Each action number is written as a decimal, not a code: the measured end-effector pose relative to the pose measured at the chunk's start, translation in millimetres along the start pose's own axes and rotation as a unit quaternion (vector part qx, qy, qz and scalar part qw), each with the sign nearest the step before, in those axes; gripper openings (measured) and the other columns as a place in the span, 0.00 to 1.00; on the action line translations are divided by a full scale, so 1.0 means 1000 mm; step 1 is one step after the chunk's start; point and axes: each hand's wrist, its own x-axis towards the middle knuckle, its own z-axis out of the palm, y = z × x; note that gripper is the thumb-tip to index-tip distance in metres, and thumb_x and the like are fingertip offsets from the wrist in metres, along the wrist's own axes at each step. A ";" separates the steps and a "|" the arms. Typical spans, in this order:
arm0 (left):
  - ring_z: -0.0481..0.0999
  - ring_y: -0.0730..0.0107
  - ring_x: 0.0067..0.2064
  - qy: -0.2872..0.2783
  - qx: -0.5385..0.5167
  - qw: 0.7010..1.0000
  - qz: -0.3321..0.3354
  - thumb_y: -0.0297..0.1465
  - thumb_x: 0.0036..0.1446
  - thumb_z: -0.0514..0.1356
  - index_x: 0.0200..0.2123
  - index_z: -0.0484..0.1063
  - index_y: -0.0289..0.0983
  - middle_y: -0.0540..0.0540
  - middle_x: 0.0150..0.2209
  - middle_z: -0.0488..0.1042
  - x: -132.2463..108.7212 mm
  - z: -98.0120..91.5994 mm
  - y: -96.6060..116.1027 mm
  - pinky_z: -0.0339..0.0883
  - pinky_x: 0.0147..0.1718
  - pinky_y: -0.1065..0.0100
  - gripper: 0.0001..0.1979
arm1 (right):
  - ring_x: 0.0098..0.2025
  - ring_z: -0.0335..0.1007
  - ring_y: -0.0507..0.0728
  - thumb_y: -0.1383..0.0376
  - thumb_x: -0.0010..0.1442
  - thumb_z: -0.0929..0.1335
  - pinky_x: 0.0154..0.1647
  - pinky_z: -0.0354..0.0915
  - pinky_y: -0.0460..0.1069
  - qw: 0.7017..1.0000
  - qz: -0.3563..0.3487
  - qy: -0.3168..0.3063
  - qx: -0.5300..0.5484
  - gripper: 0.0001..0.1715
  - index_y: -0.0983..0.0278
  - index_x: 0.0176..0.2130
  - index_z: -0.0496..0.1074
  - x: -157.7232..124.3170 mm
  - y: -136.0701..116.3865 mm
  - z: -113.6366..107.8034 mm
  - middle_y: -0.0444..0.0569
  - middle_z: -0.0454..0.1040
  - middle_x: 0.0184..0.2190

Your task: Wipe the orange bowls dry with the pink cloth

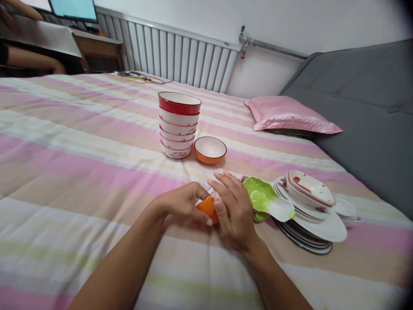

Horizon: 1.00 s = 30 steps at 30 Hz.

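An orange bowl (207,208) with a white inside is tilted on its side just above the bedspread. My left hand (182,202) grips it at the left, thumb along the outside and fingers over the rim. My right hand (234,211) is closed round its right side, pressing a small piece of white tissue (215,196) against it; most of the tissue is hidden by the fingers. Beyond my hands, a second orange bowl (210,148) stands upright beside a tall stack of white and red bowls (179,125). Right of my right hand lies a green and white leaf-shaped dish (262,196).
Stacked plates (332,226) topped by square bowls (314,188) stand at the right. Farther back are a pink pillow (290,113), a grey headboard (364,86), cables (138,78) and a radiator (174,51). A person's leg (32,59) shows near a desk (97,45).
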 end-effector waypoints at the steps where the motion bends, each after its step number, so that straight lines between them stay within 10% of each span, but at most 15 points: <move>1: 0.71 0.72 0.28 0.019 0.007 1.000 0.008 0.31 0.46 0.66 0.29 0.76 0.31 0.49 0.26 0.75 0.001 0.001 -0.001 0.66 0.27 0.73 0.09 | 0.63 0.57 0.63 0.61 0.66 0.58 0.62 0.53 0.63 0.999 -0.022 -0.005 -0.026 0.21 0.60 0.56 0.67 0.000 -0.003 0.001 0.52 0.69 0.57; 16: 0.72 0.68 0.33 0.044 0.043 0.998 0.029 0.25 0.43 0.61 0.35 0.74 0.31 0.46 0.32 0.75 0.002 0.003 -0.003 0.66 0.28 0.72 0.12 | 0.60 0.63 0.61 0.62 0.64 0.62 0.62 0.54 0.61 0.994 -0.078 -0.004 -0.078 0.18 0.58 0.53 0.69 0.002 -0.010 0.005 0.47 0.73 0.54; 25: 0.73 0.71 0.29 -0.056 -0.008 0.998 -0.017 0.32 0.44 0.69 0.31 0.78 0.33 0.48 0.29 0.78 -0.002 0.001 -0.001 0.67 0.29 0.74 0.11 | 0.57 0.65 0.60 0.65 0.65 0.59 0.59 0.58 0.60 0.993 0.077 0.029 0.086 0.16 0.60 0.47 0.73 0.004 0.001 0.000 0.50 0.74 0.50; 30: 0.75 0.67 0.32 -0.082 -0.021 0.996 -0.016 0.34 0.41 0.71 0.31 0.78 0.34 0.48 0.29 0.78 -0.002 0.002 -0.001 0.69 0.31 0.72 0.13 | 0.54 0.67 0.58 0.58 0.67 0.58 0.58 0.60 0.56 0.929 0.236 0.045 0.280 0.19 0.60 0.44 0.74 0.004 0.013 0.002 0.49 0.75 0.48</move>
